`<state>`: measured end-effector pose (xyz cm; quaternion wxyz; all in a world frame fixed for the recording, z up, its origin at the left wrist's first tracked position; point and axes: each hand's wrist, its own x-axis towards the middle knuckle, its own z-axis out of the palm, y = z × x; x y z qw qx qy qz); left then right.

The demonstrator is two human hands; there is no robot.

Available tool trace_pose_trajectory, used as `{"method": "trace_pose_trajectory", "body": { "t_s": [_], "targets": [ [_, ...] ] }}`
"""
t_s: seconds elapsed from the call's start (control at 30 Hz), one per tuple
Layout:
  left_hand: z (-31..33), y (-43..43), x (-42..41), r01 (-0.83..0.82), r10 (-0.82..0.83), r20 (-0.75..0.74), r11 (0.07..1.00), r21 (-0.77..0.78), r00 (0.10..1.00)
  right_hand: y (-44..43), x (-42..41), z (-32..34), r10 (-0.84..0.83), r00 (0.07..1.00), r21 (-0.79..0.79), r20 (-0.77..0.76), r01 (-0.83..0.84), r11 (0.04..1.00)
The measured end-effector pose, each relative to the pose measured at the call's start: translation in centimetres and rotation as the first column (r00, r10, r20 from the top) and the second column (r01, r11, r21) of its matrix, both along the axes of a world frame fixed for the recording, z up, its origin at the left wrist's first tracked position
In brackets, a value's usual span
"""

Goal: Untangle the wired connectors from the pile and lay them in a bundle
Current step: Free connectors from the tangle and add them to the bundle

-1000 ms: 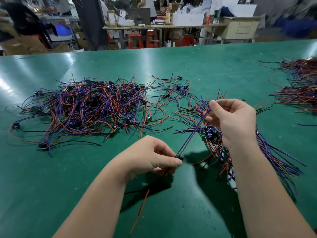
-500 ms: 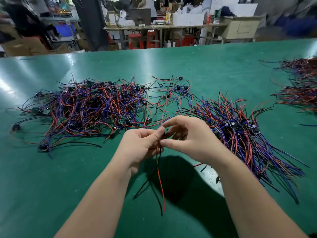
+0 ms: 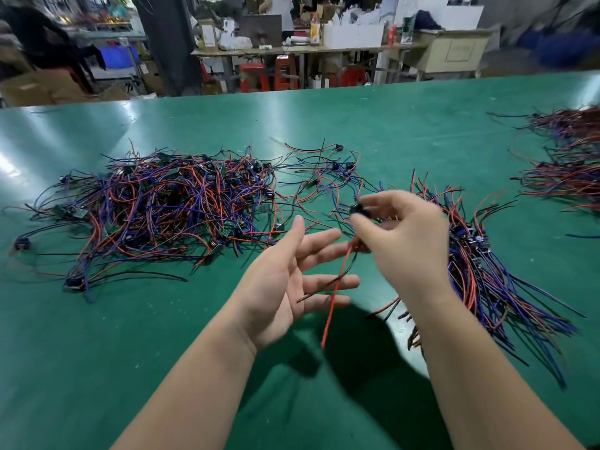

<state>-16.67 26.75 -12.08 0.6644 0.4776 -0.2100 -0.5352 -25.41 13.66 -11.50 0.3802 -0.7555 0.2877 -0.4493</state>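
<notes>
A tangled pile [image 3: 162,209] of red, blue and black wired connectors lies on the left of the green table [image 3: 97,368]. A straighter bundle [image 3: 487,274] of the same connectors lies at the right, partly behind my right forearm. My right hand [image 3: 406,235] pinches one wired connector [image 3: 358,209] by its black head. Its red and black wires [image 3: 334,297] hang down across the fingers of my left hand. My left hand [image 3: 292,277] is spread, palm up, under those wires and grips nothing.
Another heap of wired connectors [image 3: 565,160] lies at the table's far right edge. Beyond the table's far edge stand benches, red stools [image 3: 282,73] and boxes. The near part of the green table shows only my arms' shadow.
My hands have parted. The left hand let go of the connector and opened flat. The right hand lifted the connector up and to the right, its wires trailing.
</notes>
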Motion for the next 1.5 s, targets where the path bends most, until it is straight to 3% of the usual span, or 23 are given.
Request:
{"method": "trace_pose_trajectory", "body": {
  "t_s": [0.07,0.13,0.2,0.27,0.33,0.37,0.4,0.47,0.5,0.53,0.63,0.77,0.9,1.07,1.2,1.3,1.4,1.5],
  "targets": [
    [0.2,0.2,0.2,0.078,-0.080,-0.042,0.996,-0.039,0.996,-1.2,-0.7,0.6,-0.082,0.989,0.028,0.125,0.080,0.996],
    [0.3,0.4,0.3,0.132,-0.134,-0.043,0.990,-0.041,0.990,-2.5,-1.6,0.9,-0.170,0.977,0.010,0.128,0.170,0.985],
    [0.1,0.5,0.5,0.143,-0.144,-0.021,0.990,-0.009,0.989,-4.0,-2.5,0.9,-0.278,0.958,-0.070,-0.063,0.274,0.959],
    [-0.1,0.3,0.7,0.074,-0.076,0.018,0.994,0.076,0.997,-5.0,-3.2,0.7,-0.358,0.883,-0.140,-0.302,0.330,0.933],
    [-0.4,0.1,1.1,-0.091,0.054,0.177,0.973,0.212,0.983,-5.1,-3.5,0.6,-0.380,0.797,-0.150,-0.469,0.353,0.924],
    [-0.7,0.1,1.4,-0.204,0.110,0.331,0.942,0.268,0.937,-5.0,-3.6,0.6,-0.377,0.762,-0.147,-0.526,0.355,0.923],
    [-1.2,0.2,1.8,-0.334,0.142,0.524,0.896,0.292,0.840,-4.8,-3.6,0.6,-0.370,0.732,-0.147,-0.572,0.352,0.924],
    [-2.4,0.6,3.0,-0.578,0.104,0.869,0.784,0.228,0.484,-4.6,-3.5,0.7,-0.358,0.677,-0.156,-0.643,0.342,0.927],
    [-2.8,0.8,3.5,-0.648,0.054,0.946,0.741,0.176,0.319,-4.6,-3.5,0.7,-0.356,0.651,-0.165,-0.670,0.337,0.927],
    [-3.0,1.1,4.0,-0.687,0.016,0.976,0.713,0.140,0.215,-4.5,-3.4,0.7,-0.349,0.629,-0.171,-0.694,0.327,0.929],
    [-3.6,1.5,5.1,-0.747,-0.123,0.985,0.642,0.171,0.120,-4.1,-3.0,0.6,-0.337,0.595,-0.202,-0.730,0.284,0.937],
    [-4.2,1.1,5.2,-0.726,-0.287,0.941,0.607,0.324,0.180,-3.4,-2.4,0.5,-0.348,0.679,-0.232,-0.646,0.260,0.937],
    [-4.7,0.7,5.3,-0.706,-0.350,0.927,0.623,0.336,0.133,-2.3,-1.8,0.4,-0.296,0.774,-0.233,-0.559,0.196,0.953],
    [-5.2,0.2,5.1,-0.779,-0.206,0.978,0.611,0.144,0.019,-1.1,-1.0,0.2,-0.200,0.835,-0.223,-0.513,0.095,0.970],
    [-5.1,-0.5,5.1,-0.801,-0.221,0.971,0.595,0.063,-0.087,-0.4,-0.6,-0.2,-0.176,0.873,-0.254,-0.456,0.063,0.965],
    [-4.9,-0.4,5.4,-0.760,-0.126,0.992,0.645,0.077,-0.007,-0.3,-0.2,-0.7,-0.119,0.890,-0.242,-0.439,0.010,0.970],
    [-4.0,-0.5,4.8,-0.673,0.233,0.909,0.737,0.067,0.346,-0.2,0.1,-1.0,0.015,0.905,-0.120,-0.425,-0.073,0.990],
    [-2.4,-0.5,3.4,-0.588,0.527,0.495,0.808,-0.041,0.690,0.1,0.6,-1.3,0.153,0.906,0.074,-0.395,-0.135,0.988]
  ]
}}
